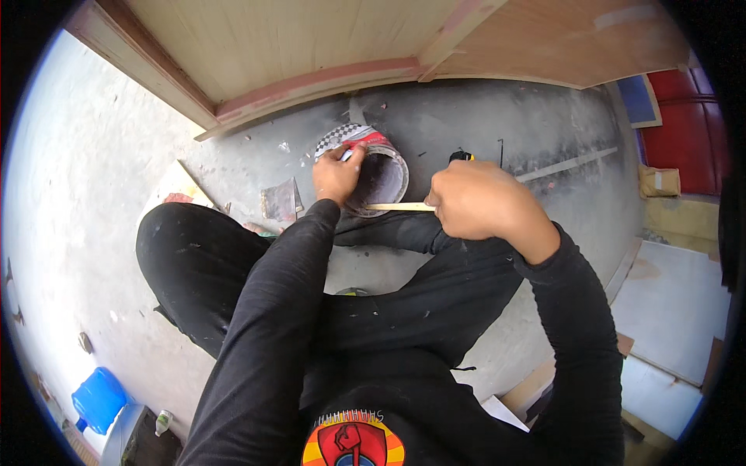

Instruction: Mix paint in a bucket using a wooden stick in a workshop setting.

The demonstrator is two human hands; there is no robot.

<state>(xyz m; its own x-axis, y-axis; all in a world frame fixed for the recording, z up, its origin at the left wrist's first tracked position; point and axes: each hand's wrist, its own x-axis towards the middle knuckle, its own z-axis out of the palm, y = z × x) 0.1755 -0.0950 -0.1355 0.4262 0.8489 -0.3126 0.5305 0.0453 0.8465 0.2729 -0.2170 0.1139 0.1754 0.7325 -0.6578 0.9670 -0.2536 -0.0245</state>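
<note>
The grey floor (482, 116) is spread beneath everything and is marked with pale smears and specks. Its far side is bounded by a large wooden cabinet (311, 39), whose lower frame is tinted pink in places. At the right edge a red padded seat (676, 132) can be seen. The person's legs, in black trousers (202, 264), are folded on the floor, with both knees bent outward. A blue plastic container (99, 400) is seen at the lower left, well apart from the hands.

In front of the legs, near the cabinet, a bucket (388, 177) is held tilted. Its mouth is turned toward the person and a little to the right; its long axis is slanted from the checkered, red-banded wall at the upper left down to the open rim. The inside is coated with a greyish film. The bucket's left side is gripped at the rim by the left hand (338, 177), with the fingers curled over it. The right hand (475, 200) is closed around one end of a pale flat stick (400, 206).

A grey sheet (281, 199) is laid flat to the bucket's left. The stick's long axis is set nearly level, left to right, and its free end is pointed left at the near part of the bucket's mouth; how deeply it is inserted cannot be told. Beyond the right hand, a small black-and-yellow object (461, 156) is partly hidden.
</note>
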